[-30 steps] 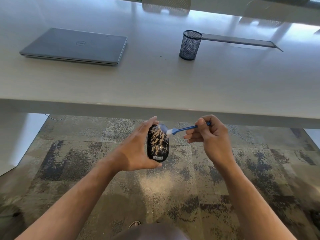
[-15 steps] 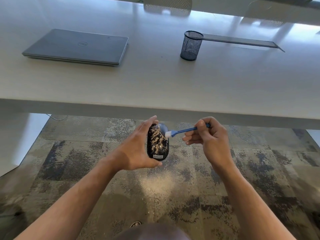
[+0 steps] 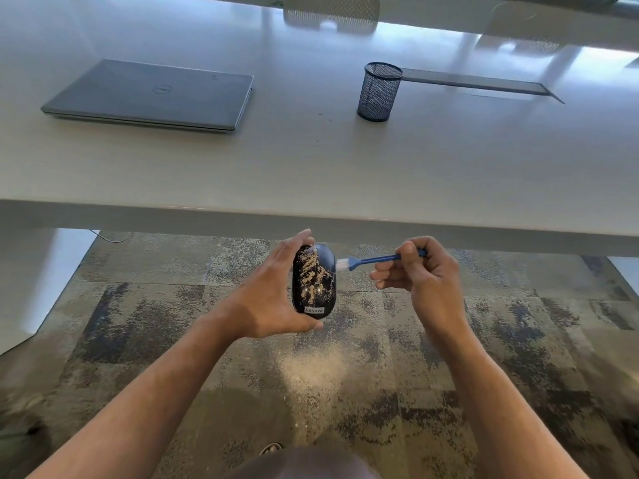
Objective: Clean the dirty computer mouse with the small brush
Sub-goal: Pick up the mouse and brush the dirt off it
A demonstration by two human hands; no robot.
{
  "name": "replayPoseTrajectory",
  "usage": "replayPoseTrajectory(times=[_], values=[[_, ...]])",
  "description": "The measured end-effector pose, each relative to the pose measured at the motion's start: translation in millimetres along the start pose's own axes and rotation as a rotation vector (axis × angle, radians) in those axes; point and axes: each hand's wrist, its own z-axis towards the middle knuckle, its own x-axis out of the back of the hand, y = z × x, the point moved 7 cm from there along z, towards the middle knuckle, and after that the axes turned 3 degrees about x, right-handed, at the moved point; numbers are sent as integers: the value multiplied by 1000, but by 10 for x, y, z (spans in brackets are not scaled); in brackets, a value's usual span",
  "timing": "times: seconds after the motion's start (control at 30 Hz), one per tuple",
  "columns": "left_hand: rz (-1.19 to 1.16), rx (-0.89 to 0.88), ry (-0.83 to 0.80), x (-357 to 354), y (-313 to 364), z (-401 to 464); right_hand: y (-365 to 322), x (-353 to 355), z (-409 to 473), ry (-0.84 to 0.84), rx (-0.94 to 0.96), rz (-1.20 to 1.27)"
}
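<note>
A black computer mouse (image 3: pixel 314 281), its top speckled with tan dirt, is held upright over the carpet, just in front of the table's edge. My left hand (image 3: pixel 269 295) grips it from the left side, fingers at its top and thumb under its bottom end. My right hand (image 3: pixel 420 274) pinches the blue handle of a small brush (image 3: pixel 371 261). The brush's white bristles touch the mouse's upper right edge, where the surface looks bare of dirt.
A long pale table (image 3: pixel 311 160) spans the view above my hands. On it lie a closed grey laptop (image 3: pixel 152 95) at the left and a black mesh pen cup (image 3: pixel 378 91) near the middle. Patterned carpet (image 3: pixel 345 368) with a pale dusty patch lies below.
The brush head has slid from the mouse's top to its upper right edge, and dirt near the top right has thinned. My left hand keeps its grip on the mouse.
</note>
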Motion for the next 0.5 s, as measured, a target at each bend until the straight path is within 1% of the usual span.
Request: replayPoseTrajectory(times=[0.13, 0.33, 0.5], values=[[2, -5, 3, 0, 17, -2, -71, -2, 0, 19, 26, 33], [-2, -16, 9, 24, 55, 4, -46, -119, -63, -32, 20, 31], [15, -7, 13, 30, 8, -2, 2, 12, -70, 6, 15, 5]])
